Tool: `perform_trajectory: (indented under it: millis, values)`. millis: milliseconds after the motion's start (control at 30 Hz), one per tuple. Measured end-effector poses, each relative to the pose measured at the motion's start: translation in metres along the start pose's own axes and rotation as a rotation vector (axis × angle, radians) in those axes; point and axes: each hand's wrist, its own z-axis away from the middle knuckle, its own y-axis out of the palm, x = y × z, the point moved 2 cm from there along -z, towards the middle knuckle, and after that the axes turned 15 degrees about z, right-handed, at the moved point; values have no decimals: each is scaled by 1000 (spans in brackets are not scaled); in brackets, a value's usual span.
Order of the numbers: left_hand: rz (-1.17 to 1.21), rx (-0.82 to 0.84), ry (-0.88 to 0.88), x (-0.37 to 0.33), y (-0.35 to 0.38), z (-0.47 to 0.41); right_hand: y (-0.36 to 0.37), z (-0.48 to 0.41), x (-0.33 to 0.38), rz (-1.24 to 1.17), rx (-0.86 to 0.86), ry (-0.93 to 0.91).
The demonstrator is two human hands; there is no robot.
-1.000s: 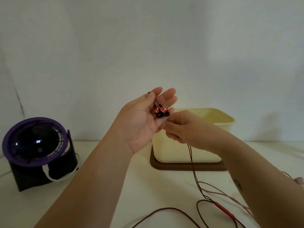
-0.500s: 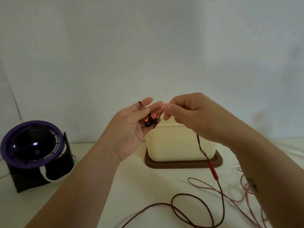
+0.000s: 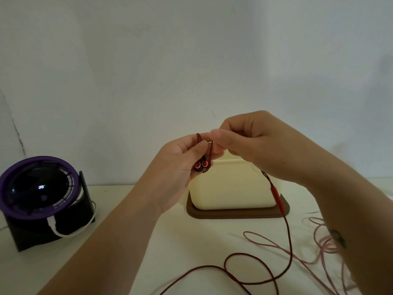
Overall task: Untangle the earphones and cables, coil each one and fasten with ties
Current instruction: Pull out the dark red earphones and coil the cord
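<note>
Head view: the left hand (image 3: 180,165) grips two earbuds (image 3: 201,166), their dark red cable (image 3: 288,231) looped over its fingers. The right hand (image 3: 255,145), touching the left, pinches that cable, which hangs down to the tabletop (image 3: 148,241). One pink cable (image 3: 321,243) lies tangled to the right. Behind the hands are a cream box (image 3: 229,188) and a purple fan (image 3: 40,188).

Pink cable (image 3: 321,241) partly hidden behind right forearm (image 3: 340,199).

A home – small purple fan (image 3: 38,195) and cream tub (image 3: 231,186) on a white table (image 3: 131,209)
</note>
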Motion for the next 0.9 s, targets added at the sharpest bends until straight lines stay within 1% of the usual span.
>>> perform_trajectory:
  millis: [133,300,367,467,533,733,833,900]
  values:
    - [10,-57,5,3,-5,-2,2,0,2,8,1,-42]
    - [4,-118,30,10,-3,-1,1,1,1,-21,6,-53]
    - [8,-119,27,14,1,0,1,1,1,-33,11,-56]
    - [42,-85,-7,19,6,2,-2,1,-1,-63,-26,-37]
    - [45,-59,-25,18,8,2,-5,1,-5,-34,-81,-27]
    - [67,97,-128,10,16,8,-12,-4,-20,-49,-219,67]
    - [29,186,-138,6,18,12,-9,-7,-28,-141,-255,108]
    - [63,236,-141,0,20,14,-4,-9,-34,-188,-256,133]
